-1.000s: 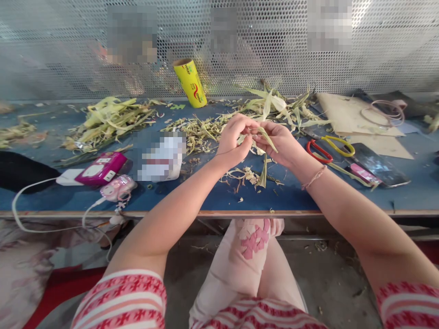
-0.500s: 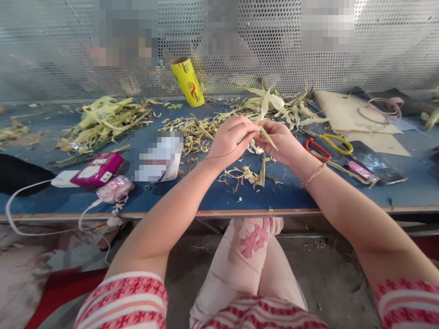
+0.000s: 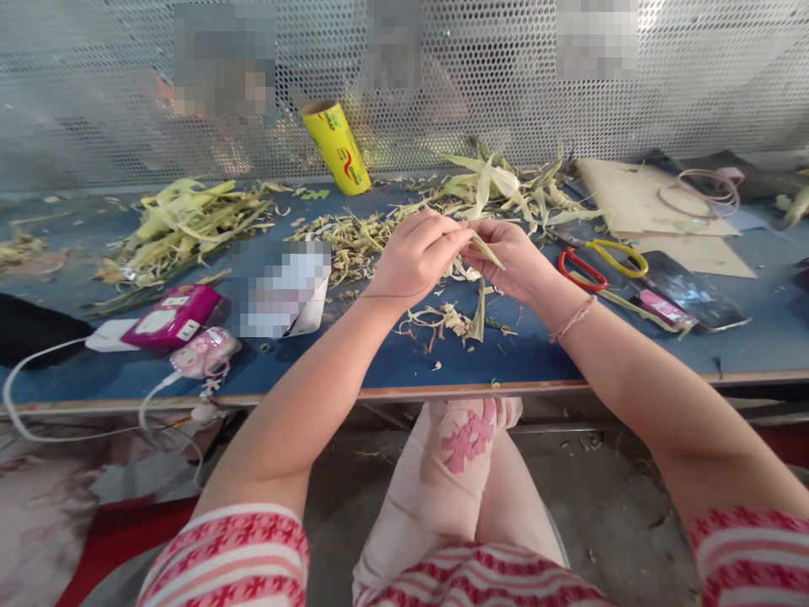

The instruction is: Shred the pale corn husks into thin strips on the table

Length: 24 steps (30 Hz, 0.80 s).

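My left hand [image 3: 420, 257] and my right hand [image 3: 506, 257] meet above the blue table, fingertips together. Between them is a narrow pale-green husk strip [image 3: 486, 250], pinched by the fingers of both hands. A thin dark thread runs across my left wrist. Beneath the hands lie small husk scraps [image 3: 452, 320] and a folded husk piece [image 3: 479, 314]. Behind them spreads a heap of shredded husk [image 3: 354, 240], with longer pale leaves [image 3: 490, 181] at its right.
Left: a husk pile [image 3: 190, 223], magenta box [image 3: 172, 316], pink device [image 3: 203, 352] with white cables, and a blurred phone [image 3: 287, 291]. A yellow roll [image 3: 338, 147] leans at the mesh. Right: scissors [image 3: 582, 268], a dark phone [image 3: 695, 291] and brown paper [image 3: 632, 198].
My left hand has turned slightly, with its back more toward the camera, and its fingertips are now more hidden. The whole view has shifted a little.
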Each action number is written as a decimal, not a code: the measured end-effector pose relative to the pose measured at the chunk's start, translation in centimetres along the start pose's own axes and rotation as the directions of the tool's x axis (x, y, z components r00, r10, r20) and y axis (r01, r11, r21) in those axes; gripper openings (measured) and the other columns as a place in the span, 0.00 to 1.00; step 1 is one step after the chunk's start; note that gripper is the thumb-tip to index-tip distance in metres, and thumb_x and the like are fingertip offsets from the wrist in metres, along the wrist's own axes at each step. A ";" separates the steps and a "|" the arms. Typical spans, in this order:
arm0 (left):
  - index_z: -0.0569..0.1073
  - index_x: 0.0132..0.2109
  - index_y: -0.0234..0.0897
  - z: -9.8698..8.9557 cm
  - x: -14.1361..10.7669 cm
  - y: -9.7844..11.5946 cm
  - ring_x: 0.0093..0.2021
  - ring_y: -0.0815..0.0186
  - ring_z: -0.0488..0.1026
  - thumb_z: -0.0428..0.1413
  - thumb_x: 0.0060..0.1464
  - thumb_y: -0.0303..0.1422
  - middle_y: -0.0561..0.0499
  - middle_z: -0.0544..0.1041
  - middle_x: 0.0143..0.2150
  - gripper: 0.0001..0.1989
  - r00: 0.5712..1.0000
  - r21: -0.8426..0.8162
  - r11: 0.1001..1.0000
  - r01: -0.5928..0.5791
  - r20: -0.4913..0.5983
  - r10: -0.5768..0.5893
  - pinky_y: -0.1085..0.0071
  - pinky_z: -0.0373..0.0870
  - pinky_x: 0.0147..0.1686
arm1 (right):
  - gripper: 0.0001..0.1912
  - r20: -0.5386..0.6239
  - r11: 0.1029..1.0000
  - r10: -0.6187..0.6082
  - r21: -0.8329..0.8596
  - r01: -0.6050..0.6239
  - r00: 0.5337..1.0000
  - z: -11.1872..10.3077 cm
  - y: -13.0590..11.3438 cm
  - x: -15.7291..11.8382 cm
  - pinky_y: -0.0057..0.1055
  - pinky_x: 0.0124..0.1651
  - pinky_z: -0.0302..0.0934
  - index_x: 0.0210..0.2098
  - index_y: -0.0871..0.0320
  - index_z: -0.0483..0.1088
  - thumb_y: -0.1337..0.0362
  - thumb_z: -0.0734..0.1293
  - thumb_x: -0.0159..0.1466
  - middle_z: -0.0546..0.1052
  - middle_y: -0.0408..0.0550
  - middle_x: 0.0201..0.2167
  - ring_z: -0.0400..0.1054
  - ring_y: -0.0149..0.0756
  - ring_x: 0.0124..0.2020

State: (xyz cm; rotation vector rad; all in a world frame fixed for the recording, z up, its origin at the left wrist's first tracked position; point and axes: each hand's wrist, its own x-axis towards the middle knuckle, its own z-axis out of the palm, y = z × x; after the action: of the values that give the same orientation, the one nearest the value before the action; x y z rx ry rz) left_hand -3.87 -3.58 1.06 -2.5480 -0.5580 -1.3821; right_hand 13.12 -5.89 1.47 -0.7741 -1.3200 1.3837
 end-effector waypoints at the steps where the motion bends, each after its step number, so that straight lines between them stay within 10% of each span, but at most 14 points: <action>1: 0.73 0.45 0.43 0.0 0.0 0.0 0.42 0.64 0.72 0.47 0.64 0.36 0.48 0.75 0.40 0.10 1.000 -0.003 1.000 0.002 0.006 -0.002 0.61 0.68 0.47 | 0.19 -0.003 1.000 0.001 -0.005 -0.001 1.000 0.0 0.0 0.0 0.24 0.38 0.70 0.36 0.59 0.75 0.59 0.79 0.48 0.76 0.43 0.29 0.72 0.27 0.32; 24: 0.69 0.41 0.39 -0.5 0.0 1.0 0.49 0.62 0.71 0.49 0.63 0.34 0.47 0.72 0.43 0.06 1.000 -0.013 1.000 0.019 0.009 -0.019 0.56 0.70 0.52 | 0.21 0.000 1.000 -0.017 -0.021 0.017 1.000 -0.3 0.1 0.0 0.27 0.41 0.71 0.39 0.60 0.75 0.57 0.78 0.49 0.76 0.45 0.31 0.72 0.29 0.35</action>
State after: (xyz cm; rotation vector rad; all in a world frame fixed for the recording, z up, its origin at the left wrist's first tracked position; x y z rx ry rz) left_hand -3.84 -4.67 1.39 -2.5665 -0.5778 -1.3864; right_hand 13.35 -5.81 1.34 -0.7749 -1.3404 1.3579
